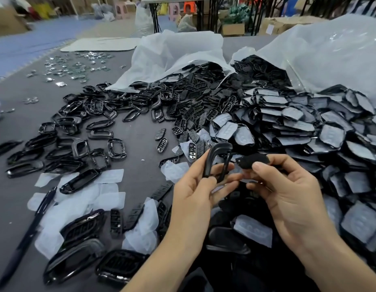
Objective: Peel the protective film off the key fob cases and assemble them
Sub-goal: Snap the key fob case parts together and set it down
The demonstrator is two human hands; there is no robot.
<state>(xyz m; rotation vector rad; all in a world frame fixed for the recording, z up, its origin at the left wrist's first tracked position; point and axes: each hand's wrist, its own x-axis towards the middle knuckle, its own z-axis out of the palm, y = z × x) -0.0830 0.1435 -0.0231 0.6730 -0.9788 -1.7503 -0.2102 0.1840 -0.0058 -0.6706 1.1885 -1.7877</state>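
Note:
My left hand (195, 186) grips a glossy black key fob frame (217, 160), held upright on edge above the table. Just to its right, my right hand (288, 190) pinches a flat black case panel (253, 160) between thumb and fingers, its tip almost touching the frame. To the right lies a big heap of black panels still covered with cloudy protective film (309, 123). Loose black frames (92, 123) are scattered to the left. Peeled film pieces (82, 199) lie on the grey table near the front left.
Two white plastic bags (174, 55) spill black parts at the back of the table (136, 148). A dark pen (31, 228) lies at the front left. Small shiny metal pieces (73, 66) are strewn at the far left. Button inserts (162, 142) lie mid-table.

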